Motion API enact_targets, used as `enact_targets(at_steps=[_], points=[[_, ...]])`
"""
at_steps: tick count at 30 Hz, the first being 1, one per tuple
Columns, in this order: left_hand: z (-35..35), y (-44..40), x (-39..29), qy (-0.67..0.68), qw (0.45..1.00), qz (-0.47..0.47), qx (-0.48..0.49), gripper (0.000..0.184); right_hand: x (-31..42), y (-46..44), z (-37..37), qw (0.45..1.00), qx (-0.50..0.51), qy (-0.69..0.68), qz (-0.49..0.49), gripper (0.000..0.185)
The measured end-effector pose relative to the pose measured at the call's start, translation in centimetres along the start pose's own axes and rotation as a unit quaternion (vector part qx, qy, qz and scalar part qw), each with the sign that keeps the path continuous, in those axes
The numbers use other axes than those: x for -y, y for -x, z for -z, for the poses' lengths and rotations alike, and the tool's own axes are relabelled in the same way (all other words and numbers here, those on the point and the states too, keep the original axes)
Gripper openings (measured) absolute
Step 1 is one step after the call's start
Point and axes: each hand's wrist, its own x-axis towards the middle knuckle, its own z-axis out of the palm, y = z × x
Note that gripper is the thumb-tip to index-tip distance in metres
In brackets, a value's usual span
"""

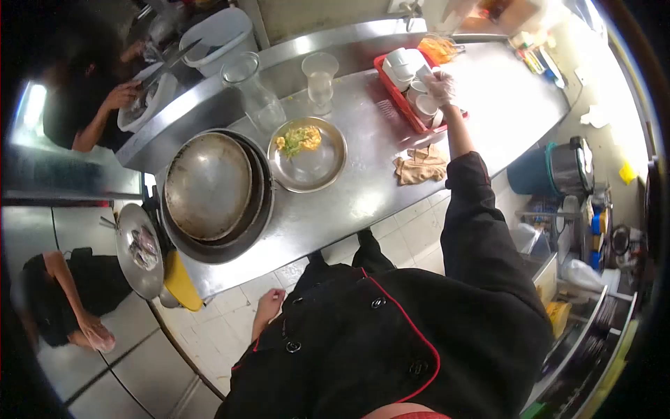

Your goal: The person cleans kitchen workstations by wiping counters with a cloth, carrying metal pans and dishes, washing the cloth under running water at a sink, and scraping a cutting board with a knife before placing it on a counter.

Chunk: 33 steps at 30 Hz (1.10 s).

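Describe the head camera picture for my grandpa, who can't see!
A black-jacketed person reaches their right hand to white round cups in a red plastic basket on a steel counter. Nearby are a round steel plate of yellow-green food and stacked round metal pans.

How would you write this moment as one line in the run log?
right hand: gloved, at white cups in red basket | left hand: off counter, no object visible | brown cloth: on counter, near basket

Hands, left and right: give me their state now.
Left hand: loosely half-open, nothing visible in it.
Right hand: at the white cups; grip cannot be told.
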Motion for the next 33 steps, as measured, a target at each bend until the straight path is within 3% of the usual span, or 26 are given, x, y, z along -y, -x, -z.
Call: enact_targets(at_steps=[1,3,4,5,6,7,8,9,10,13,15,16,20,23,24,25,27,29,31,33], points=[[-0.7,-1.1,-1.8,0.026,0.999,0.016,0.016,0.027,-0.9,-0.6,-0.8,0.999,-0.002,0.039,0.025,0.019],[-0.4,-1.4,-11.6,0.05,0.998,0.038,0.0,0.023,-2.5,-0.3,-2.4,0.991,-0.031,0.089,0.095,0.019],[-1.1,-2.1,-14.4,0.082,0.996,0.002,-0.033,0.022,-2.6,0.4,-2.8,0.983,-0.059,0.105,0.138,0.019],[-1.9,-2.9,-16.8,0.111,0.991,-0.035,-0.067,0.02,-0.3,3.2,-1.9,0.941,-0.16,0.17,0.245,0.024],[-2.4,-3.9,-19.4,0.137,0.983,-0.072,-0.099,0.019,-0.3,4.8,-2.9,0.929,-0.099,0.302,0.191,0.03],[-2.3,-5.1,-23.4,0.147,0.975,-0.096,-0.135,0.017,1.2,7.3,-2.1,0.971,0.001,0.185,0.153,0.029],[-1.8,-6.8,-26.8,0.051,0.967,-0.165,-0.185,0.019,0.3,9.7,-2.4,0.9,-0.121,0.196,0.371,0.025],[-1.5,-8.7,-29.9,0.093,0.957,-0.173,-0.213,0.022,-1.2,11.5,-3.6,0.951,0.007,0.006,0.308,0.019],[-0.8,-11.2,-32.3,0.036,0.932,-0.245,-0.266,0.031,-0.9,13.6,-2.5,0.951,0.067,0.005,0.301,0.015],[1.0,-19.9,-39.0,0.142,0.888,-0.278,-0.337,0.06,-2.6,16.4,-0.2,0.967,0.137,0.021,0.215,0.024],[2.5,-26.7,-41.2,0.084,0.857,-0.291,-0.418,0.075,-3.7,17.1,1.6,0.97,0.146,0.038,0.188,0.03],[3.0,-28.2,-42.6,0.086,0.853,-0.282,-0.43,0.078,-5.1,16.9,2.0,0.958,0.206,0.032,0.196,0.038],[4.4,-32.6,-47.1,0.103,0.848,-0.275,-0.441,0.077,-9.0,15.3,2.2,0.879,0.25,0.07,0.4,0.035],[4.3,-34.9,-46.5,0.135,0.83,-0.28,-0.464,0.066,-11.4,14.0,-0.4,0.845,0.282,0.1,0.444,0.033],[4.4,-35.0,-46.3,0.126,0.825,-0.282,-0.473,0.062,-11.6,14.7,-0.8,0.861,0.286,0.101,0.409,0.024],[4.4,-34.6,-46.7,0.116,0.82,-0.285,-0.483,0.057,-12.2,15.9,-2.6,0.881,0.229,0.075,0.407,0.013],[4.3,-32.4,-48.7,0.155,0.8,-0.311,-0.489,0.048,-11.7,18.3,-4.5,0.924,0.207,0.085,0.311,0.011],[4.6,-30.7,-49.9,0.198,0.788,-0.34,-0.473,0.045,-10.1,18.2,-3.3,0.938,0.262,-0.023,0.226,0.026],[5.3,-27.3,-51.5,0.189,0.799,-0.347,-0.453,0.046,-8.9,18.5,-1.3,0.975,0.187,-0.069,0.096,0.039],[5.9,-23.4,-51.7,0.161,0.812,-0.346,-0.442,0.048,-8.9,18.6,-2.0,0.987,0.129,0.077,0.054,0.044]])
